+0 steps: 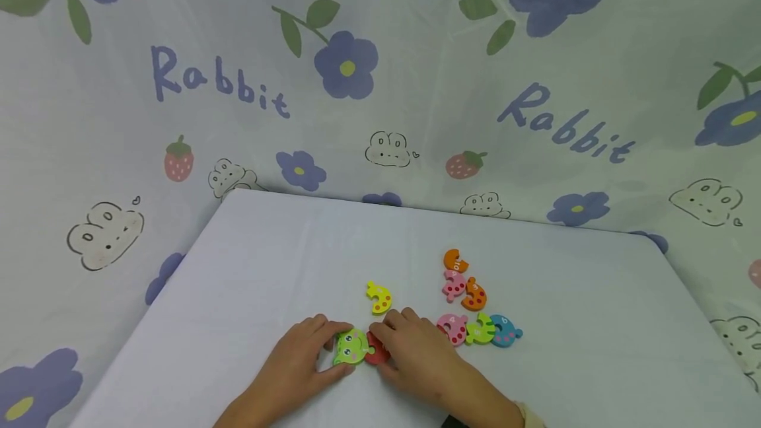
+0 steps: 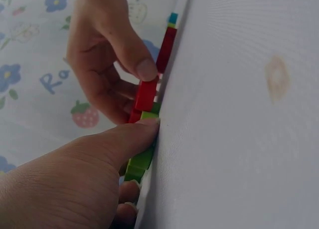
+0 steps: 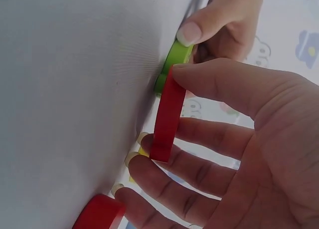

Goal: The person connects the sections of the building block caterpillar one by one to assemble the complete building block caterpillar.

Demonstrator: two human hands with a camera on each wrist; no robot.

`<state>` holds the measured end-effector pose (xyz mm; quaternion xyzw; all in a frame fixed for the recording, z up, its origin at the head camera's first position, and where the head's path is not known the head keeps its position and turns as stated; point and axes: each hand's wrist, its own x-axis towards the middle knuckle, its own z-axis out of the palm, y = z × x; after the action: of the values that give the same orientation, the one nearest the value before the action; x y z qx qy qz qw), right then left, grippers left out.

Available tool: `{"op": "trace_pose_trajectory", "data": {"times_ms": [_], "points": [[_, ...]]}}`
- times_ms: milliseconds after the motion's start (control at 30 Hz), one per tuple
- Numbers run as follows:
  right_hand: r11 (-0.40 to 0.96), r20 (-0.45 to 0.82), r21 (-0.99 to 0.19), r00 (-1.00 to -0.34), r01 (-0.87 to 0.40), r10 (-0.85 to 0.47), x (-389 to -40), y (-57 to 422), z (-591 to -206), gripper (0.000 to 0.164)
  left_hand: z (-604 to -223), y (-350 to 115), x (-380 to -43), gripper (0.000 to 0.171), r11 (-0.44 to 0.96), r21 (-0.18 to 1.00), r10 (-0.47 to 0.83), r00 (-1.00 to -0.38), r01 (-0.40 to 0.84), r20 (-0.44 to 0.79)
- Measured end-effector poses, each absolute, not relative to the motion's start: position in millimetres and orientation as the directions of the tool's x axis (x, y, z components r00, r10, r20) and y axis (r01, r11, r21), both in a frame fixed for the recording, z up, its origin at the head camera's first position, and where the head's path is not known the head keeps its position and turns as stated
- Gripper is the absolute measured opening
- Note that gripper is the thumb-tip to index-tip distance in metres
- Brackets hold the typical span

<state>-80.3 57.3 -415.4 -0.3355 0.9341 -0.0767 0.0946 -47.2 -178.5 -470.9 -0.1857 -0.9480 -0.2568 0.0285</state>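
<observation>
A light-green puzzle piece with a smiling animal face (image 1: 349, 347) lies on the white table, held at its edges between the thumb and fingers of my left hand (image 1: 300, 356). Beside it, a red curved piece (image 1: 377, 350) is gripped by my right hand (image 1: 421, 356), which covers part of it. The red piece's open end meets the green piece's knob in the head view. In the right wrist view the red piece (image 3: 170, 116) tilts up from the table, pinched by the thumb, overlapping the green piece (image 3: 175, 59). A yellow curved piece (image 1: 379, 298) lies just beyond both hands.
Right of my right hand, a pink piece (image 1: 453, 329), a green striped piece (image 1: 481, 329) and a blue piece (image 1: 504, 331) form a row. Behind them lie another pink piece (image 1: 454, 285) and two orange pieces, one nearer (image 1: 475, 294), one farther (image 1: 454, 260). A printed curtain (image 1: 416, 98) hangs behind the table.
</observation>
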Motion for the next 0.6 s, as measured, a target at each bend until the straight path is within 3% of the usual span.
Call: {"op": "trace_pose_trajectory", "data": {"times_ms": [600], "points": [[0.780,-0.148,-0.221,-0.770,-0.585,-0.620,-81.2,56.3,-418.5,0.050,-473.0,-178.7,-47.1,0.055,0.815,0.462,0.335,-0.935,0.350,0.118]]}}
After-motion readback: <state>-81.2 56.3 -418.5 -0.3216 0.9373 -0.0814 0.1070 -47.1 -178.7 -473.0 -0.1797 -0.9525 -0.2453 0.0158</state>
